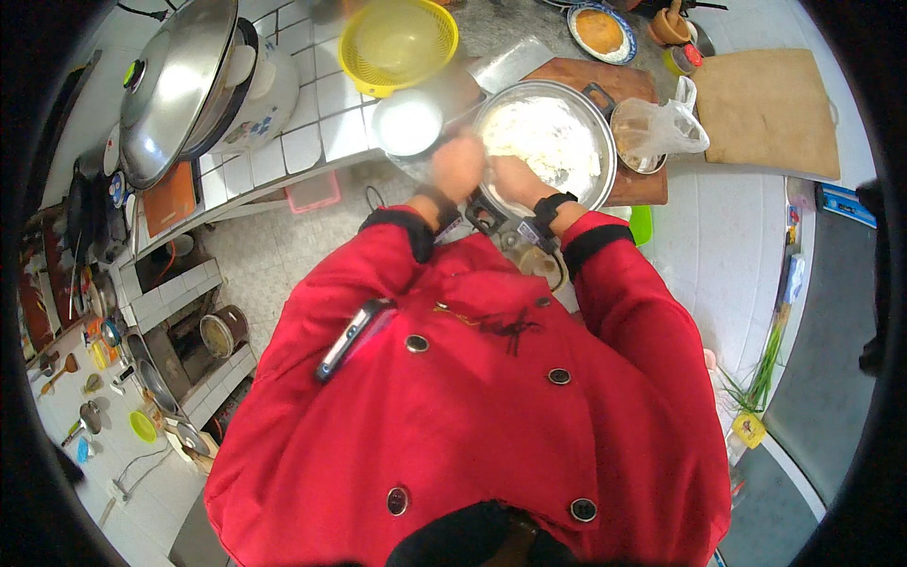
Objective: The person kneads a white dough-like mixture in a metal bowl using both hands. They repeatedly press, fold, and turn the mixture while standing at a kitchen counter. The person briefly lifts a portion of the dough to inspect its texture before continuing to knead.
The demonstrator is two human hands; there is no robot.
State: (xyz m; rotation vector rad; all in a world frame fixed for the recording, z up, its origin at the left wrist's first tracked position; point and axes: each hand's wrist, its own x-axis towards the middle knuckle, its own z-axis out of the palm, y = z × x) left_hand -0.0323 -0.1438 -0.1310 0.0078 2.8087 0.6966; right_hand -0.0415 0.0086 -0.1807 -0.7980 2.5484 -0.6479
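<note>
A wide metal pan (pixel 607 159) with dark handles holds a white, crumbly, flour-like mass (pixel 549 138). My right hand (pixel 515 177) is at the pan's near left rim, its fingers bent. Just left of it, beside the rim, is my left hand (pixel 458 164), blurred and curled. The two hands are close together; whether either holds something cannot be told. Left of my left hand is a round white bowl or lid (pixel 407 122), and beyond it stands a yellow plastic colander (pixel 348 53).
Right of the pan, a plastic bag (pixel 666 131) lies over a metal bowl on the wooden board (pixel 648 188). Behind are a blue-rimmed plate (pixel 631 44) and a brown board (pixel 765 113). A large lidded pot (pixel 273 99) stands on the tiled counter (pixel 301 149) at left.
</note>
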